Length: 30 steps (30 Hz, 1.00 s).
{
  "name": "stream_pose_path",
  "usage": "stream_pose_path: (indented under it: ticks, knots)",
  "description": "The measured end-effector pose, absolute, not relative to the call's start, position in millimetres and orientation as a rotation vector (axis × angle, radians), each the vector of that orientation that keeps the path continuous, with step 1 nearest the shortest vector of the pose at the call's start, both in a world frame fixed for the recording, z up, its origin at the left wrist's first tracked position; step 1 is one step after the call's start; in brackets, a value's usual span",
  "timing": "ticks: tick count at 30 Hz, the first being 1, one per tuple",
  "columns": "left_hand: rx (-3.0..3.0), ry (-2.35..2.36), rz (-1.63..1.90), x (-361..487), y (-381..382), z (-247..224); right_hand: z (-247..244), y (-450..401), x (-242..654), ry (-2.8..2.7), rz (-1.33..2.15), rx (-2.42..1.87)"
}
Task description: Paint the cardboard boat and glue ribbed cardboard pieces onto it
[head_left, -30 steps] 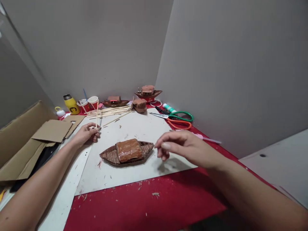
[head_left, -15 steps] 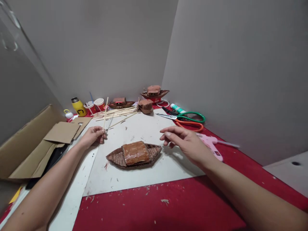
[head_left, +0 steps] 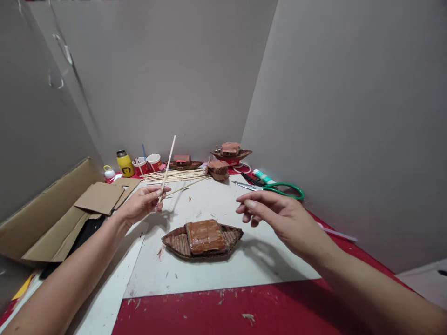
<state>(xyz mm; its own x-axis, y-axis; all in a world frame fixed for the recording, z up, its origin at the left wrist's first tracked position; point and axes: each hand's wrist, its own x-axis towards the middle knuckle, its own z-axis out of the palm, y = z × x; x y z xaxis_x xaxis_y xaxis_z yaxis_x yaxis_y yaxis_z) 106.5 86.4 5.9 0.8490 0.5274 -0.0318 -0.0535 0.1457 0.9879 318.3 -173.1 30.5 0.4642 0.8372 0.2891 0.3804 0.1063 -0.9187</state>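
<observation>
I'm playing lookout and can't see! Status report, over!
Left hand gripping thin stick. Right hand empty, raised. Model boat on white sheet. Scissors beyond right hand.

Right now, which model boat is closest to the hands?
The front boat, the one with the glossy roof; the other boats sit farther back.

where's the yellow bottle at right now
In the head view, the yellow bottle with a dark cap stands at the far left of the table, just left of the red-and-white paper cups.
</observation>
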Motion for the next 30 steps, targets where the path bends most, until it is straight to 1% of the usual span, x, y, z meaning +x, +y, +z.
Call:
stream_pose_path:
  ticks: [5, 10, 13, 17, 24, 30]
  knots:
    - [1.337, 0.318, 0.326, 110, 61, 15, 52, -147, 301, -1.172, 0.648, -1.416]
    - [1.344, 0.242, 0.194, 111, 37, 22, 56, -114, 289, -1.031, 0.926, -1.300]
    - [1.362, 0.211, 0.106, 111, 27, 25, 57, -100, 286, -1.019, 0.997, -1.236]
    - [1.438, 0.236, 0.092, 112, 18, 26, 57, -92, 281, -1.096, 0.945, -1.178]
    - [1.540, 0.353, 0.218, 115, 6, 30, 57, -96, 275, -1.164, 0.690, -1.170]
    - [1.886, 0.366, 0.310, 108, -2, 37, 61, -97, 273, -1.196, 0.636, -1.162]
